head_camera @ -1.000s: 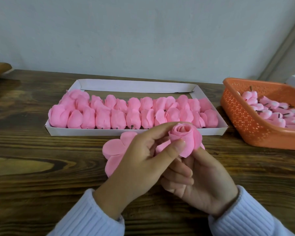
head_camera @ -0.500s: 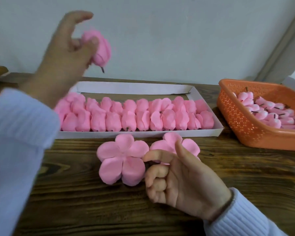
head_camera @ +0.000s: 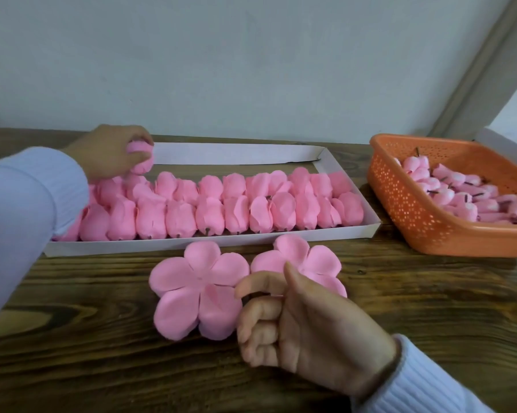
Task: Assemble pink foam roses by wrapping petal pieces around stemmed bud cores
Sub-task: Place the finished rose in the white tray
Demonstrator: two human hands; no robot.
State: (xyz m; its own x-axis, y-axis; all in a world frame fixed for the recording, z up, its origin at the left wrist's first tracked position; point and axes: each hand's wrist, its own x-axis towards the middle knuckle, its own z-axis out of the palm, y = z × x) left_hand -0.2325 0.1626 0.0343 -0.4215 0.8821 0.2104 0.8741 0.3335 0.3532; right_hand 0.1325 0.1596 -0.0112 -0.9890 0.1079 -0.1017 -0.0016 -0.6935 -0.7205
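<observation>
Fingers of the left hand point(head_camera: 108, 152) grip a rounded pink rose point(head_camera: 141, 159) over the tray point(head_camera: 236, 153); right hand point(head_camera: 311, 332) loosely curled.

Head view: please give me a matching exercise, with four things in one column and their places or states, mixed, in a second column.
Things
1. left hand
2. petal pieces
3. bud cores
4. right hand

Places or states
a. in the basket
b. flat on the table, in front of the tray
c. grips a rose at the tray's far left end
d. loosely curled, holding nothing

Pairs: 1-c, 2-b, 3-a, 4-d
</observation>
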